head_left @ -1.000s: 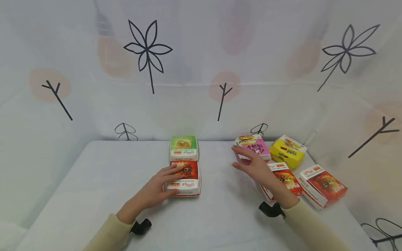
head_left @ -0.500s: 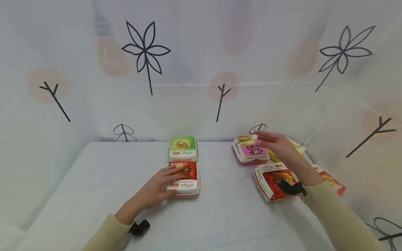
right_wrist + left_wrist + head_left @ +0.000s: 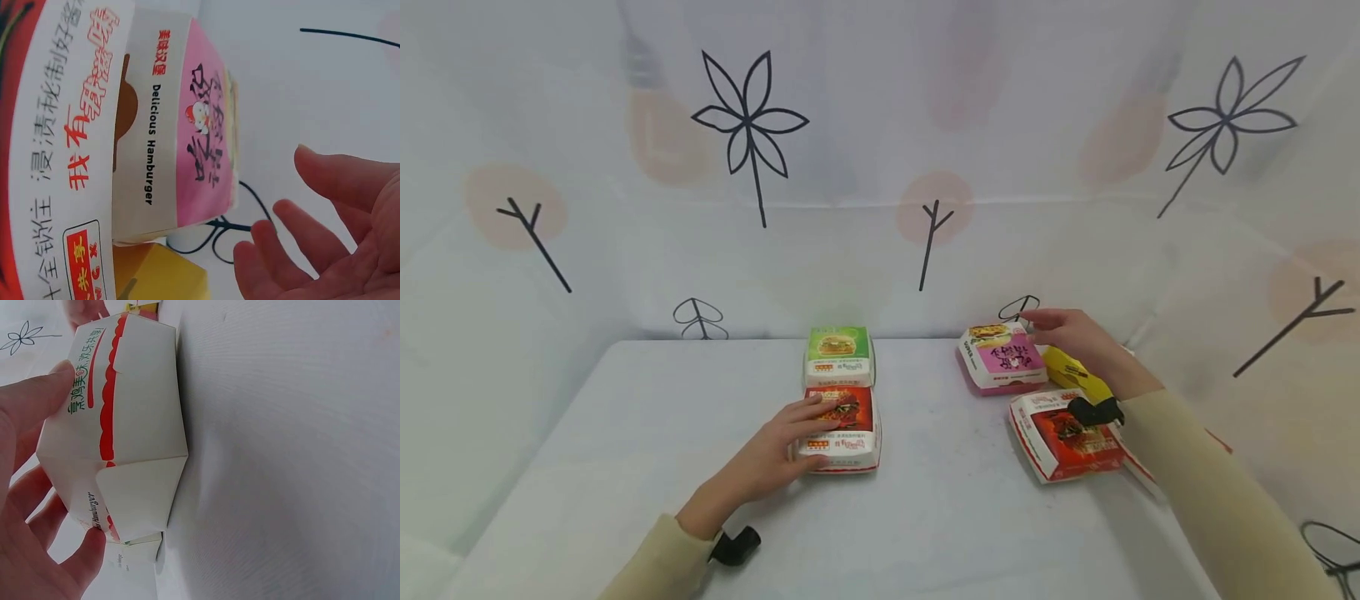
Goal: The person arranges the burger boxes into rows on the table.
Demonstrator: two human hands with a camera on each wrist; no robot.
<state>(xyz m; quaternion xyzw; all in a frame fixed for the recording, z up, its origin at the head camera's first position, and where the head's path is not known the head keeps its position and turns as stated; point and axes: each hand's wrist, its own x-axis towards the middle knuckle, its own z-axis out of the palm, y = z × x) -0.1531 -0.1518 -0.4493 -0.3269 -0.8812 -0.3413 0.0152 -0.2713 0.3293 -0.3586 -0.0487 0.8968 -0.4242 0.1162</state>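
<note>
My left hand [image 3: 763,458] rests on a red-and-white burger box [image 3: 857,454], its fingers spread over the top and thumb at the near side. The left wrist view shows that box's white side [image 3: 140,394] down on the cloth. Directly behind it sits a green burger box [image 3: 838,354]. My right hand [image 3: 1090,346] hovers at the right rear of a pink burger box [image 3: 1007,354], over a yellow burger box [image 3: 1067,371] that it partly hides. In the right wrist view the right fingers [image 3: 306,231] are loosely bent, apart from the pink box [image 3: 203,131], with nothing held.
Another red burger box [image 3: 1063,442] lies slightly turned in front of the pink one. A further box [image 3: 1142,475] is mostly hidden by the right sleeve [image 3: 1210,483]. A white patterned cloth backdrop [image 3: 880,275] rises behind the table [image 3: 685,400].
My right hand has moved right and back from the pink box's front-left side to its far right. The left hand and the boxes have stayed in place.
</note>
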